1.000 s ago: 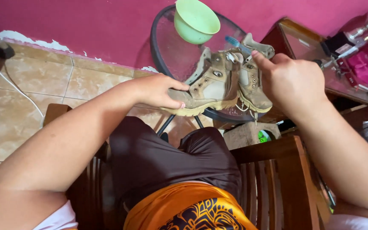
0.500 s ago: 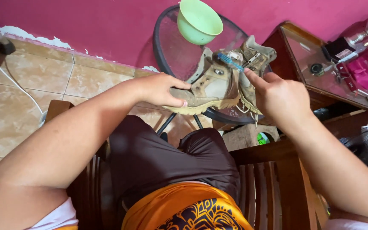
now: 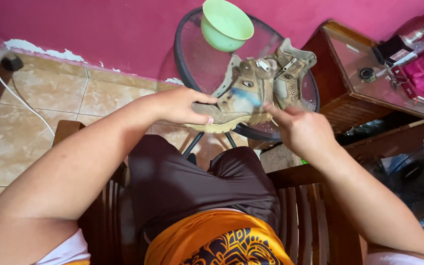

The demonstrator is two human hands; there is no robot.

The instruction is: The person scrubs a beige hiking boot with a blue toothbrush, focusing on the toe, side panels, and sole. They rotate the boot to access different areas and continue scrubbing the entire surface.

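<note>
left hand (image 3: 182, 105) grips boot (image 3: 239, 98) | right hand (image 3: 303, 130) brushes | green bowl (image 3: 225, 24) behind

Bright even daylight, soft shadows beneath the arms, motion blur on the right hand (image 3: 304, 131), wide-angle edge stretching

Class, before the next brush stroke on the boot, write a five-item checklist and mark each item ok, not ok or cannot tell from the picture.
1. Left hand grips the toe of the tan boot: ok.
2. Right hand holds the blue brush against the boot's side: ok, though blurred.
3. Boot rests steady on the round glass table: cannot tell; its toe overhangs the rim.
4. Second boot lies clear of the brush: ok.
5. Green bowl stands apart from both hands: ok.
</note>
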